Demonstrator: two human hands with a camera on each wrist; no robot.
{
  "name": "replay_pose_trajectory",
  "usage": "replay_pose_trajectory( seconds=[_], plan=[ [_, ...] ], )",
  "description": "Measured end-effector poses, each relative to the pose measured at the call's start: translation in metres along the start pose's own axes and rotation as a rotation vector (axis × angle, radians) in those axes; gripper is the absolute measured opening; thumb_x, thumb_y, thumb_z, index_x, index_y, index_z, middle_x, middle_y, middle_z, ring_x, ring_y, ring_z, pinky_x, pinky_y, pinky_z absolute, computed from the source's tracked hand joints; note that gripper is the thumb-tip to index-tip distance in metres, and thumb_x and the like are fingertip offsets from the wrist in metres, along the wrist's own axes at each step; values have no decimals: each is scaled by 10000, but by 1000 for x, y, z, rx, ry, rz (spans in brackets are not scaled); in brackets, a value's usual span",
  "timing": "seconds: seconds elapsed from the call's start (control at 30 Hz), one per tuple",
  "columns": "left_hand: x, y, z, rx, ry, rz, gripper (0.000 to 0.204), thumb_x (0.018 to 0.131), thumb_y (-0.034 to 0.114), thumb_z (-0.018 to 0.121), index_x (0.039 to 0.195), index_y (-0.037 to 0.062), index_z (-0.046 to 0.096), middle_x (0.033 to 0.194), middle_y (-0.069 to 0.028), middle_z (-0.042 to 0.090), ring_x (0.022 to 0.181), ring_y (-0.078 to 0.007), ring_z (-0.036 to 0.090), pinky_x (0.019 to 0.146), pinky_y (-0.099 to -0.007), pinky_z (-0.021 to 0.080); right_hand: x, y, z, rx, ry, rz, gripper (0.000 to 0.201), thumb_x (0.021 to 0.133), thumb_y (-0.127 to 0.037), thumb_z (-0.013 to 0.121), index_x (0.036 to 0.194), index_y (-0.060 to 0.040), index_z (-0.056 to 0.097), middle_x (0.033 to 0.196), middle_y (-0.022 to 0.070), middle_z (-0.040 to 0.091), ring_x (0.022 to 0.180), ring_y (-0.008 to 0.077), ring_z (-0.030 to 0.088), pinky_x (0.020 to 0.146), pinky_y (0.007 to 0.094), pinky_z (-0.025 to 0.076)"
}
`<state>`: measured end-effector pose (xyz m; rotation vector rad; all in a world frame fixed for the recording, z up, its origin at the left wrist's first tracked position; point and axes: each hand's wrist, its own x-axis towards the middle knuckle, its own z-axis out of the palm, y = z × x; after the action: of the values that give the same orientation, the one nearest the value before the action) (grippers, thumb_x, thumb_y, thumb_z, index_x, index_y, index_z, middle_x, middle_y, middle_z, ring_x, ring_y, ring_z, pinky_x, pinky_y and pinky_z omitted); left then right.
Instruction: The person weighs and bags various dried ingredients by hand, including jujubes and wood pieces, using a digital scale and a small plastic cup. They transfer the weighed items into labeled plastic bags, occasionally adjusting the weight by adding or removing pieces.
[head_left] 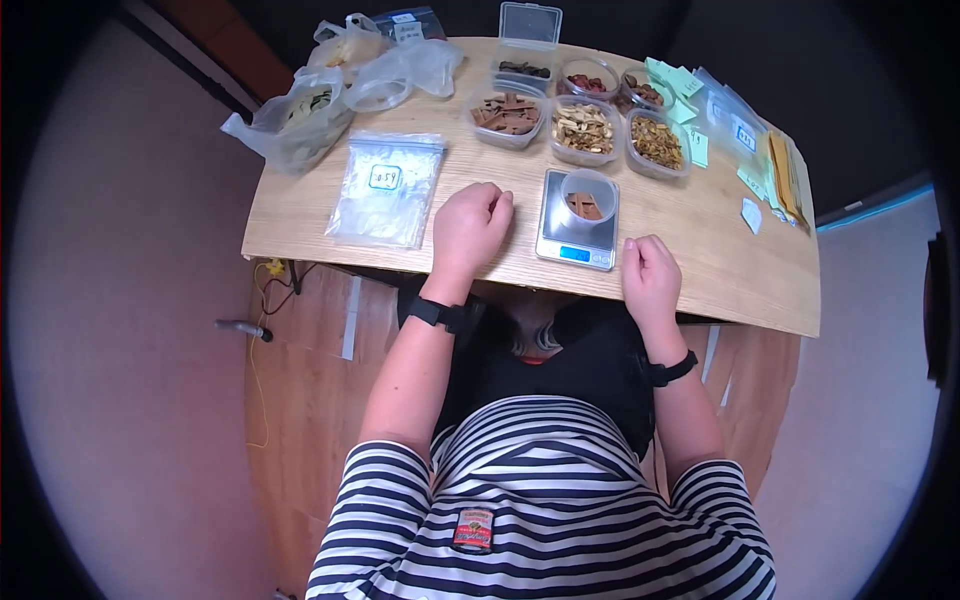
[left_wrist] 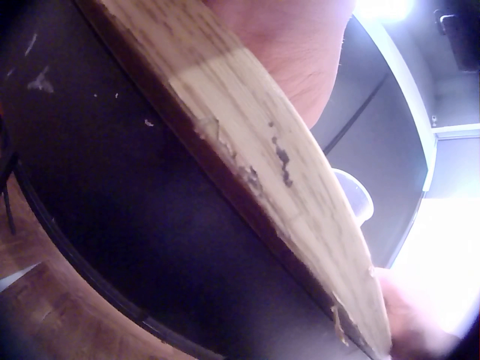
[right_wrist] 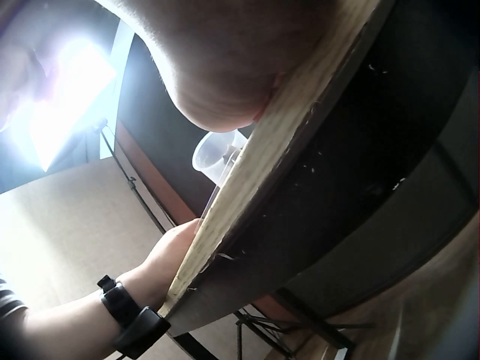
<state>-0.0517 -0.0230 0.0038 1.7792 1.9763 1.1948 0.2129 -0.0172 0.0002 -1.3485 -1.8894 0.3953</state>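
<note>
My left hand [head_left: 470, 230] rests on the table with its fingers curled in and holds nothing. It lies between a stack of clear zip bags [head_left: 385, 210] and a small digital scale [head_left: 551, 225]. On the scale stands a round clear plastic cup [head_left: 603, 183] with brown bark-like pieces [head_left: 583, 206] inside. My right hand [head_left: 651, 275], also curled and holding nothing, rests at the table's front edge, just right of the scale. The scale's blue display [head_left: 575, 254] is lit. In the right wrist view the cup [right_wrist: 213, 154] shows past the table edge.
Behind the scale stand several tubs, among them one of bark strips [head_left: 507, 115], one of pale slices [head_left: 583, 130] and one of yellow-brown pieces [head_left: 657, 143]. White plastic bags [head_left: 300, 115] lie at back left. Green paper slips [head_left: 697, 147] and brown envelopes [head_left: 785, 175] lie at right.
</note>
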Motion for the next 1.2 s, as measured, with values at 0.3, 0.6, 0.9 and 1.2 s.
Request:
replay_pose_trajectory(
  seconds=[0.3,0.6,0.9,1.2],
  plan=[
    [-1,-3,-1,-18,-12,17,275,947,270,621,813,33,661,760,-144,645,737,-347,628,669,-436,491,-1,1,0,-20,-7,-3,231,962,-140,608,774,-8,588,755,143,582,689,349,590,621,424,459],
    [-1,-3,-2,-57,-20,29,285,951,270,615,805,28,654,758,-144,638,742,-343,621,673,-433,482,27,3,-22,264,-160,264,241,976,-208,656,857,2,650,669,35,554,626,104,501,601,285,434],
    [-1,-3,-3,-100,-8,18,296,959,264,616,788,23,633,742,-145,621,705,-335,603,653,-420,469,107,-59,-53,-243,-376,-374,168,895,-205,680,981,-73,742,1224,102,630,1100,286,599,936,393,483],
    [-1,-4,-2,-102,-8,14,300,959,266,618,789,19,630,733,-146,614,698,-332,600,651,-417,467,134,-63,-20,-412,-708,-665,199,820,-136,696,997,-164,782,1324,85,622,1273,281,517,1070,421,387]
  ],
)
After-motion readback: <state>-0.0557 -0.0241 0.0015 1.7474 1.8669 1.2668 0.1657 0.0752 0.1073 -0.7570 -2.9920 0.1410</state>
